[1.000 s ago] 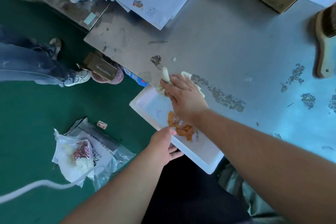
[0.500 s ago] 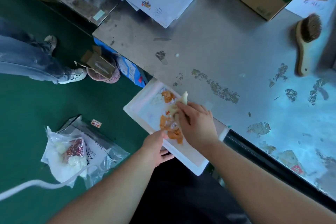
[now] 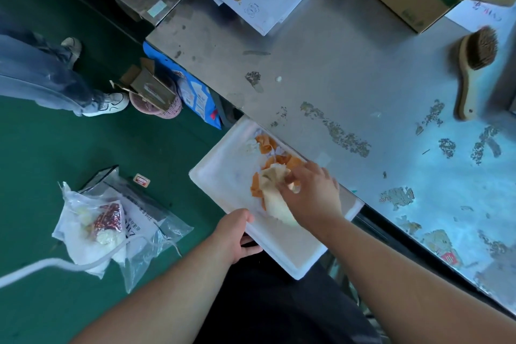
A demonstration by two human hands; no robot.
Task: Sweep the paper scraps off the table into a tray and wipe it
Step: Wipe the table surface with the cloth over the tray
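A left hand (image 3: 237, 234) is gripping the rim of a white tray (image 3: 220, 176) held against the table (image 3: 321, 64) edge. The right hand (image 3: 312, 193) is clutching a crumpled cloth (image 3: 275, 201) over orange scraps (image 3: 266, 144) lying in the tray. Sweeping looks nearly done; one pale bit (image 3: 278, 79) is sitting on the table, and wiping seems yet to come.

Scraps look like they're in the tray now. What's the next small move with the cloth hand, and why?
Probably lift the cloth out of the tray and onto the table, toward the white bit beyond the tray. The orange scraps already lie in it, the right hand holds the cloth over them, and the left hand holds the tray at the table's edge.
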